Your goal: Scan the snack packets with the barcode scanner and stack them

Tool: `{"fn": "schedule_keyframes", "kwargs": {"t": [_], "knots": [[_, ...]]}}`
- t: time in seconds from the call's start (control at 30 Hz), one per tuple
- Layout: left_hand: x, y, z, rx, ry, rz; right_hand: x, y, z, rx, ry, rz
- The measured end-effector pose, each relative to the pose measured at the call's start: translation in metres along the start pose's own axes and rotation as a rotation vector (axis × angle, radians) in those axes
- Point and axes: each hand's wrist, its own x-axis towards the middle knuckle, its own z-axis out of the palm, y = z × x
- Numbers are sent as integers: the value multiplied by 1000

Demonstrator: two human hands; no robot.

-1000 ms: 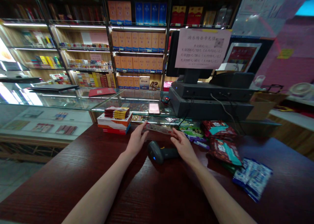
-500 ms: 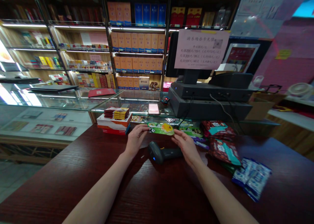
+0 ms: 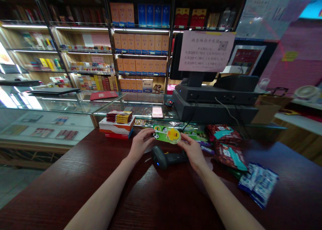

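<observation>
Between my two hands is a green carded package (image 3: 166, 134) with a yellow duck-shaped piece under clear plastic at its right end. My left hand (image 3: 141, 143) pinches its left end, and my right hand (image 3: 190, 149) grips the right end. The package is held above the counter, its printed face tilted toward me. Just below it a dark barcode scanner (image 3: 161, 158) lies on the dark wooden counter (image 3: 151, 199), a blue light showing on its head. The scanner's handle runs to the right, partly behind my right hand.
Left of my hands stands a stack of boxes (image 3: 117, 127) topped with small packets. To the right lie brown-and-teal bags (image 3: 230, 155), blue-white packets (image 3: 259, 183) and a purple item (image 3: 207, 149). A cash register base (image 3: 201, 107) with a sign-covered monitor stands behind, on a glass case.
The green package has tilted so its face shows more fully, and it has shifted slightly right and down. Both hands keep hold of it. The scanner has stayed put.
</observation>
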Motion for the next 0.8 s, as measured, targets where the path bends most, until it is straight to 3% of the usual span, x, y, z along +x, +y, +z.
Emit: {"fn": "schedule_keyframes", "kwargs": {"t": [0.17, 0.4, 0.8], "knots": [[0, -7, 3, -80, 10, -134, -2, -1, 3, 2, -30, -21], [2, -18, 1, -57, 25, -199, -8, -2, 8, 23, -85, 9], [11, -8, -19, 149, 46, -180, -12, -10, 29, -61, -134, 0]]}}
